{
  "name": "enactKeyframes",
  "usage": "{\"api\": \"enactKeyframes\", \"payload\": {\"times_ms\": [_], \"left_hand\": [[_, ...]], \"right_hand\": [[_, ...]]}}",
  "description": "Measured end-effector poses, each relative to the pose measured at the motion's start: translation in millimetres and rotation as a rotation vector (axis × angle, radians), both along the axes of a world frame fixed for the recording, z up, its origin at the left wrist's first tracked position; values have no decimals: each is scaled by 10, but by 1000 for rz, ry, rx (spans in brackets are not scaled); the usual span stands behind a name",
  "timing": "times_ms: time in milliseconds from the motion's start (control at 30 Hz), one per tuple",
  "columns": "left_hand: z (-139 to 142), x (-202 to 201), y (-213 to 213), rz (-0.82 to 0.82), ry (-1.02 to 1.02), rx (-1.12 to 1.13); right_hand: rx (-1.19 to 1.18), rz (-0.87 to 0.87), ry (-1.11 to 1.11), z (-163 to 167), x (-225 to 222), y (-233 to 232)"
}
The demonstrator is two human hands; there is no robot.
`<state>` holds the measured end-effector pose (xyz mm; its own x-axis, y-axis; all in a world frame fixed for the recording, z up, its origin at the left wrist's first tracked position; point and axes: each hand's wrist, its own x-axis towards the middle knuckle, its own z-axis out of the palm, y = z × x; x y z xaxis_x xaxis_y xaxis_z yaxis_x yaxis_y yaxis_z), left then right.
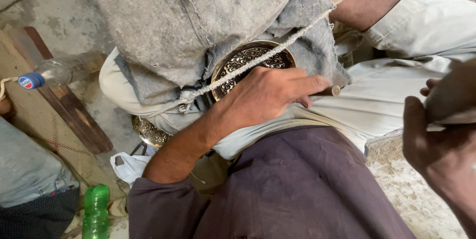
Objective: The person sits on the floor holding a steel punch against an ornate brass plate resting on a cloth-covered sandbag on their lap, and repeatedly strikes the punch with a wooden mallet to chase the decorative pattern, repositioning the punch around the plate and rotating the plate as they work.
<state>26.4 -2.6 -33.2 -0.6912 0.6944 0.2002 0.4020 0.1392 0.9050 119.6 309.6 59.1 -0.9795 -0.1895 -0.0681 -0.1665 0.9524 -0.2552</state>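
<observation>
- Left hand [265,95], fingers closed on thin wooden stick [331,90], just in front of pierced brass dish [248,58].
- Dish on lap, half under grey cloth [198,21], cord [258,58] across it.
- Right hand [441,120] at right edge, blurred; fingers' state unclear.

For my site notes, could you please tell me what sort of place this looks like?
Probably a small floor-level metalcraft workshop. A pierced brass dish lies on a cloth-draped lap, a second brass piece sits on the bare concrete floor, and the left hand grips a thin tool.
</observation>
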Motion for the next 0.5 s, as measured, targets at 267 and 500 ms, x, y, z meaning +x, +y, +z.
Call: {"api": "enactKeyframes", "payload": {"times_ms": [267,500], "left_hand": [[118,-69,-12,-101,-75,-109],[107,-58,-37,-34,-85,-11]], "right_hand": [[356,212,298,-121,-183,-173],[330,234,302,-159,-192,-155]]}}
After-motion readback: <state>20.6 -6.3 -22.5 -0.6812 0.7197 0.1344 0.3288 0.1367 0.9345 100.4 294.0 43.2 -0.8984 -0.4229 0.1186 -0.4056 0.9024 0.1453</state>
